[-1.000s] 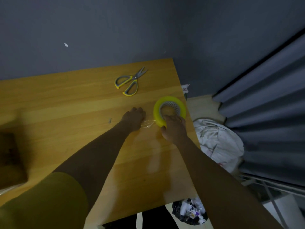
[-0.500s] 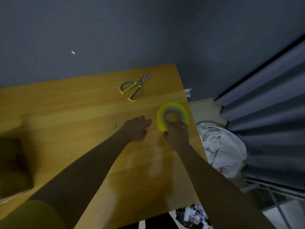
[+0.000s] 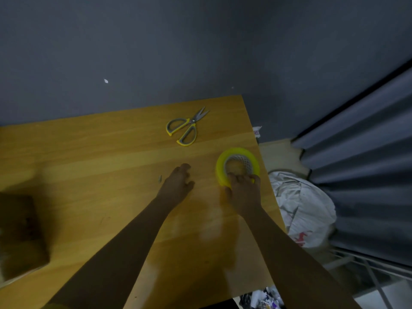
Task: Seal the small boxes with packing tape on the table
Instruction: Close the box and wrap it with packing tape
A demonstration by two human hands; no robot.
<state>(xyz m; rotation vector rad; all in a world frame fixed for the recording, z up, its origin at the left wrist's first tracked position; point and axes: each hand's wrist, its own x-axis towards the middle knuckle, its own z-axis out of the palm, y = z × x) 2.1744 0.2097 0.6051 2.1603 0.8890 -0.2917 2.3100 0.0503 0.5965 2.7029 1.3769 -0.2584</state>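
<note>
A yellow roll of packing tape (image 3: 236,152) with a white mesh core lies flat near the right edge of the wooden table (image 3: 100,163). My right hand (image 3: 244,190) grips the roll's near rim, fingers curled over it into the core. My left hand (image 3: 178,184) hovers just left of the roll with loosely curled fingers, holding nothing. A brown cardboard box (image 3: 20,235) sits at the table's left edge, blurred and partly cut off.
Yellow-and-grey scissors (image 3: 186,128) lie behind the hands, blades pointing to the back right. A small dark scrap (image 3: 159,178) lies left of my left hand. Beyond the table's right edge are a white sack (image 3: 305,208), a dark curtain (image 3: 367,163) and a litter bag (image 3: 263,298).
My left hand let go of the clear tape strip it was pulling and drew slightly away from the roll. My right hand stayed on the roll. The view shifted down a little.
</note>
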